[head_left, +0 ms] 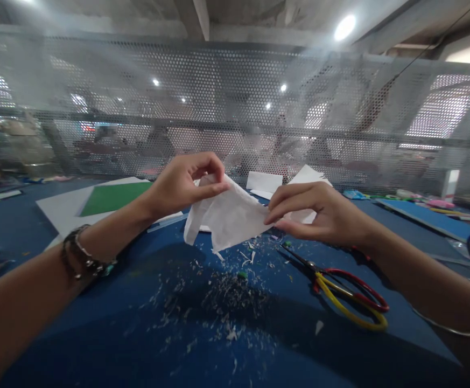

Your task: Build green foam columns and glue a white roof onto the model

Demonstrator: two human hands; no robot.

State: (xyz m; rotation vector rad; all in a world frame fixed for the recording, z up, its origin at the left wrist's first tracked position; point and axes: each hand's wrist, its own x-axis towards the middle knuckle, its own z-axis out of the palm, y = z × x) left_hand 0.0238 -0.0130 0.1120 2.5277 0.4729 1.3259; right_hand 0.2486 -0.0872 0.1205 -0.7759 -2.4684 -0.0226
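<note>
A thin white sheet [238, 215], soft and creased like tissue or fabric, hangs between my two hands above the table. My left hand [190, 180] pinches its upper left edge between thumb and fingers. On the other side, my right hand [307, 210] is closed on the sheet's right end, thumb against fingertips. Scissors [339, 293] with one red and one yellow handle lie on the table below my right hand, their blades pointing up and left. Small white paper scraps [235, 296] are scattered on the table under the sheet.
White paper with a green sheet [113, 198] lies behind my left forearm. White paper pieces [265, 181] stand beyond my hands. A blue board [432, 218] with pens and clutter is at the right. A perforated metal screen [235, 108] closes off the table's far side.
</note>
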